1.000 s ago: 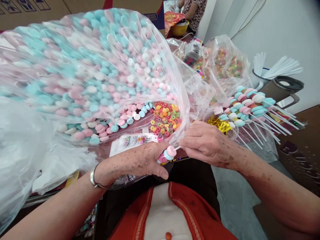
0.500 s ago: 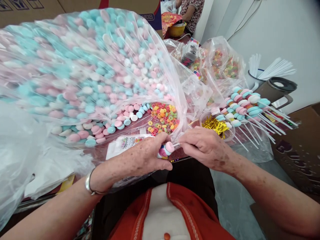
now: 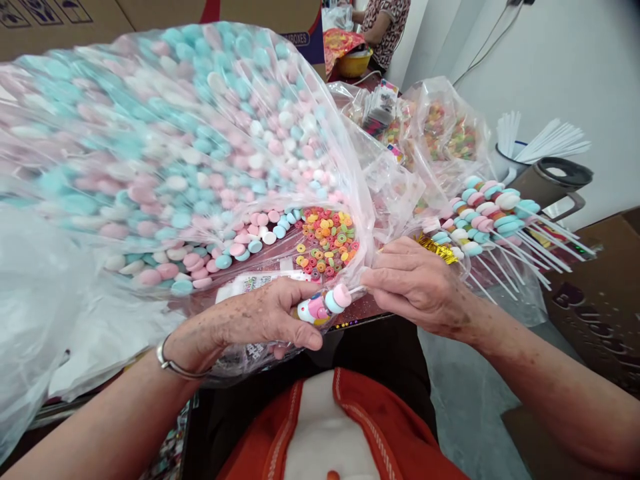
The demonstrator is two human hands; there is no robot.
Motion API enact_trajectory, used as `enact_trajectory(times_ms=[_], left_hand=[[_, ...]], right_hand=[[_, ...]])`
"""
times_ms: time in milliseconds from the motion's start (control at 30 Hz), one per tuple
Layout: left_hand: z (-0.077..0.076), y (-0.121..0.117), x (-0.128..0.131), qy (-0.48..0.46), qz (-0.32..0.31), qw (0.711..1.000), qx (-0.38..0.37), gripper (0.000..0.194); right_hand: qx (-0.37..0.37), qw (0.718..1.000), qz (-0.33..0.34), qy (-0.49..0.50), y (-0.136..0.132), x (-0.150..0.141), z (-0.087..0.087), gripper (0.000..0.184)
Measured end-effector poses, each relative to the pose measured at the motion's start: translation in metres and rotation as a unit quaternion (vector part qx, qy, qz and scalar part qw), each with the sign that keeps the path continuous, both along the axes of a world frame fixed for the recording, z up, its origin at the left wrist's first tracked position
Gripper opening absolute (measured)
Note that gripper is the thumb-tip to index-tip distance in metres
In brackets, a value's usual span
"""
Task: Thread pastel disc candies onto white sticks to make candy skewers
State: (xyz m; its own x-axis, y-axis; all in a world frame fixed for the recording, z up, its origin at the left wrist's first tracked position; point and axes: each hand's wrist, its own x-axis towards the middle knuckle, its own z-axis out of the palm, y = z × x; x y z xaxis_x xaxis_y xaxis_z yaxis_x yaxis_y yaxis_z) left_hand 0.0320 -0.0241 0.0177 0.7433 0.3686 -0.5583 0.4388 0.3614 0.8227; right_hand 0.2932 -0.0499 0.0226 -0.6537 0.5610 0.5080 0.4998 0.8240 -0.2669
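Note:
Between my hands is a marshmallow skewer [image 3: 340, 298], with a pink and a pale blue piece at its near end. Its other end lies inside a small printed clear bag [image 3: 314, 309]. My left hand [image 3: 250, 317] is curled round this bag, thumb on the near side, fingers partly hidden behind. My right hand [image 3: 417, 283] pinches the skewer's white stick, which shows briefly beside the pink marshmallow before the fingers cover it. Under my left hand lies a stack of printed bags [image 3: 240, 283]. Gummy rings [image 3: 327, 240] are heaped just beyond the skewer.
A big clear sack of marshmallows [image 3: 200, 147] fills the left. Finished-looking skewers [image 3: 495, 213] are piled at right, near gold twist ties [image 3: 437, 250], a mug [image 3: 550, 180] and white sticks [image 3: 555, 143]. Cardboard boxes [image 3: 600, 287] stand beside the table. Another person [image 3: 383, 30] sits far back.
My left hand has shifted left and slightly down, uncovering more of the printed bag round the skewer. My right hand has moved a little to the right, still on the stick.

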Motion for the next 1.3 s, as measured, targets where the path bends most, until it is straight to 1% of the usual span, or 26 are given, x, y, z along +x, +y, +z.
enact_trajectory(times_ms=[67,133,233,367,533,600,667,733,800,867,900,967,1033,1100,1167,1200,1233,1267,1300], left_hand=[[0.0,0.0,0.002,0.007,-0.017,1.0,-0.016,0.047],[-0.001,-0.001,0.004,-0.001,-0.043,0.998,-0.053,0.044],[-0.002,-0.003,0.005,-0.021,-0.055,0.993,-0.101,0.039],[-0.004,-0.004,0.007,-0.015,-0.049,0.992,-0.115,0.038],[-0.01,-0.005,0.017,0.003,-0.06,0.996,-0.063,0.036],[-0.009,-0.006,0.022,0.005,-0.054,0.998,-0.033,0.031],[-0.006,-0.006,0.024,-0.007,-0.03,1.0,-0.007,0.026],[0.0,-0.007,0.025,-0.031,0.008,0.999,0.019,0.024],[0.007,-0.008,0.025,-0.042,0.033,0.997,0.057,0.034],[0.011,-0.009,0.025,-0.029,0.04,0.994,0.099,0.05],[0.012,-0.01,0.026,-0.019,0.045,0.992,0.115,0.055],[0.012,-0.011,0.029,-0.002,0.067,0.988,0.138,0.06],[0.011,-0.013,0.033,0.007,0.1,0.983,0.151,0.061],[0.01,-0.016,0.038,0.014,0.137,0.977,0.161,0.06],[0.01,-0.018,0.042,0.011,0.177,0.97,0.167,0.056],[0.009,-0.019,0.044,0.01,0.201,0.964,0.175,0.054],[0.01,-0.02,0.045,0.012,0.228,0.955,0.19,0.051],[0.01,-0.02,0.046,0.018,0.253,0.944,0.211,0.048],[0.01,-0.019,0.046,0.023,0.27,0.933,0.235,0.044]], right_hand=[[0.032,0.999,0.021,-0.003,0.001,-0.001,0.005,0.012],[0.055,0.997,0.046,0.005,0.001,-0.001,0.011,0.011],[0.049,0.997,0.067,0.003,0.001,0.0,0.018,0.012],[0.046,0.995,0.077,-0.049,-0.001,-0.004,0.017,0.018],[0.037,0.989,0.101,-0.104,-0.008,-0.021,0.003,0.025],[0.027,0.989,0.097,-0.108,-0.009,-0.027,-0.002,0.025],[0.009,0.993,0.072,-0.092,-0.006,-0.028,-0.004,0.021],[-0.013,0.999,0.024,-0.041,-0.001,-0.025,-0.004,0.016],[-0.03,0.999,-0.036,0.019,0.006,-0.019,-0.002,0.02],[-0.051,0.995,-0.06,0.053,0.013,-0.013,0.0,0.017],[-0.069,0.995,-0.054,0.056,0.016,-0.011,0.001,0.016],[-0.11,0.992,-0.021,0.053,0.02,-0.008,0.001,0.021],[-0.14,0.988,0.013,0.06,0.022,-0.01,0.001,0.025],[-0.167,0.982,0.027,0.078,0.022,-0.014,0.0,0.027],[-0.227,0.967,0.009,0.117,0.02,-0.02,-0.002,0.026],[-0.269,0.95,-0.012,0.156,0.018,-0.023,-0.004,0.022],[-0.314,0.926,-0.034,0.206,0.015,-0.027,-0.005,0.017],[-0.357,0.896,-0.054,0.258,0.013,-0.031,-0.007,0.022],[-0.393,0.865,-0.07,0.304,0.01,-0.035,-0.009,0.037]])
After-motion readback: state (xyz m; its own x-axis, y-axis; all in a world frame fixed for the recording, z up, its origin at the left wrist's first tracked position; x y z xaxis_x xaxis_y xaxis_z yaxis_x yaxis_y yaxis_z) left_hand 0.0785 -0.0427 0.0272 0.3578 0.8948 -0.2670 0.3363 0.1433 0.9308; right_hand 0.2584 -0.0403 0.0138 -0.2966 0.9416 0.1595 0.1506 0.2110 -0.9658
